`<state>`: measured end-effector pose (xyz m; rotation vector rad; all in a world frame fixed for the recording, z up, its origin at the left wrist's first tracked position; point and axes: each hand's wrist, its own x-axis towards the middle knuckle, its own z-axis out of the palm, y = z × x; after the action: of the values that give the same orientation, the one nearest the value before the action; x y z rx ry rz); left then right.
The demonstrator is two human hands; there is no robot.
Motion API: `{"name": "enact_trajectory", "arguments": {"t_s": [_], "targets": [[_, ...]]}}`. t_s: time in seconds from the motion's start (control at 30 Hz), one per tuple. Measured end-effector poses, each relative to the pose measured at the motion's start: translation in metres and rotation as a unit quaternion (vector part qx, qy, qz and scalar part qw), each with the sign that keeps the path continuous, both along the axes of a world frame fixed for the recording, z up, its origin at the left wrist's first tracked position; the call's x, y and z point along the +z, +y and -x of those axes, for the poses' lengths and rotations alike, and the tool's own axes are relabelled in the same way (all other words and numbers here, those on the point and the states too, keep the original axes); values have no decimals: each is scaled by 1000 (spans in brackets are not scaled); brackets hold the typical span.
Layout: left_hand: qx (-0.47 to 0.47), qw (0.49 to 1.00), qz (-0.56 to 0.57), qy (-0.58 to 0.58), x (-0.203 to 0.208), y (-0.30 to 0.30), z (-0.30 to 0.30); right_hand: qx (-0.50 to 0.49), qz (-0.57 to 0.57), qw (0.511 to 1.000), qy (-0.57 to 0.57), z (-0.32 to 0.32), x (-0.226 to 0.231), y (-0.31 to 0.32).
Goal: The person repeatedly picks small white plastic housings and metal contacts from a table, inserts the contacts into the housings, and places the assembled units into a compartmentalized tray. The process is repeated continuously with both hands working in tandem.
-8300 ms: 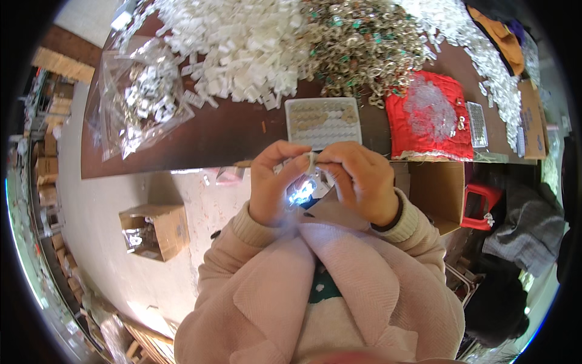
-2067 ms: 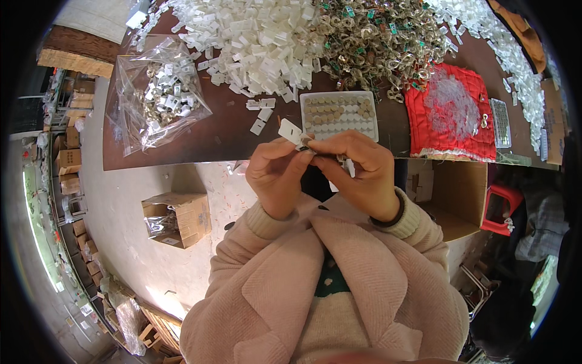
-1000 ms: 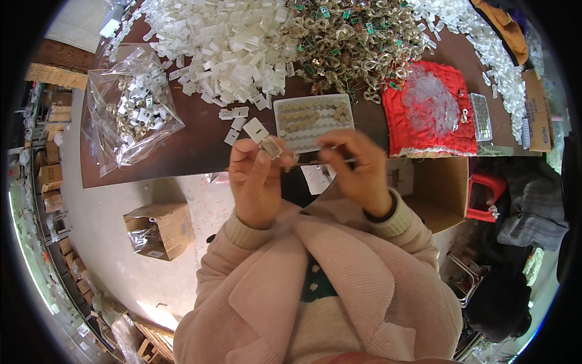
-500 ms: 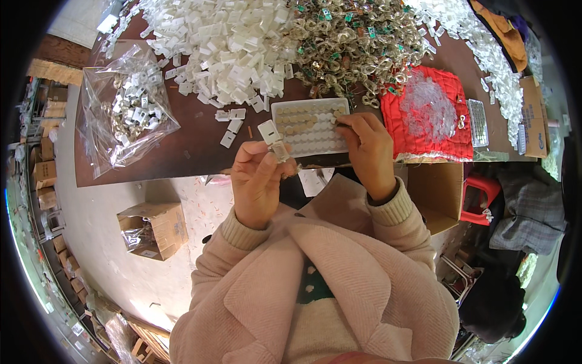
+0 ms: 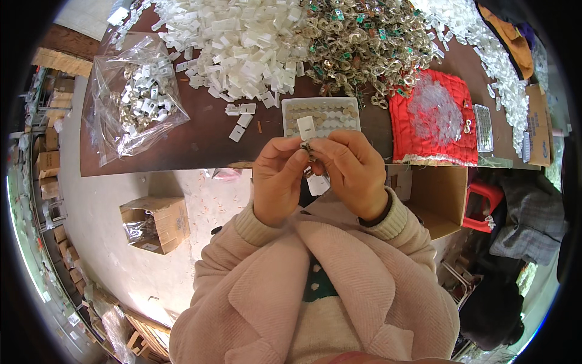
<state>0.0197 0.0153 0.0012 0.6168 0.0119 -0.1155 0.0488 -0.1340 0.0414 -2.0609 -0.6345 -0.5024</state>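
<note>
Both my hands meet over the table's front edge. My left hand (image 5: 277,181) grips a small white plastic casing (image 5: 305,126), which stands up from between the fingers. My right hand (image 5: 356,173) pinches at the lower end of the same piece, where a small dark metallic part shows. Whether the right fingers also hold a small disc is hidden. Just behind the hands lies a white tray (image 5: 285,121) with rows of round, coin-like discs (image 5: 297,110). Several loose white casings (image 5: 240,122) lie left of it.
Behind are a heap of white casings (image 5: 242,51) and a heap of coiled wires with green boards (image 5: 364,48). A clear bag of parts (image 5: 145,97) lies left. On the right, red cloth (image 5: 401,130) bears clear plastic bits (image 5: 436,109). A cardboard box (image 5: 170,224) stands on the floor.
My right hand has come from the tray's right side to the left hand and now touches the casing piece. The left hand has moved slightly right. The view has shifted a little.
</note>
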Motion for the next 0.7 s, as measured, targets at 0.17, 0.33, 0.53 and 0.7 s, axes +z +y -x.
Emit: {"name": "enact_trajectory", "arguments": {"t_s": [0.17, 0.33, 0.53, 0.7], "targets": [[-2, 1000, 15, 20, 1, 4, 1, 16, -22, 999, 31, 1, 1, 2], [-38, 998, 13, 43, 1, 8, 4, 13, -42, 998, -40, -3, -5, 6], [-56, 996, 8, 62, -4, 18, 13, 35, -39, 994, -95, -2, -20, 11], [-48, 995, 18, 81, -10, 23, 17, 53, -39, 995, -73, -2, -28, 15]]}}
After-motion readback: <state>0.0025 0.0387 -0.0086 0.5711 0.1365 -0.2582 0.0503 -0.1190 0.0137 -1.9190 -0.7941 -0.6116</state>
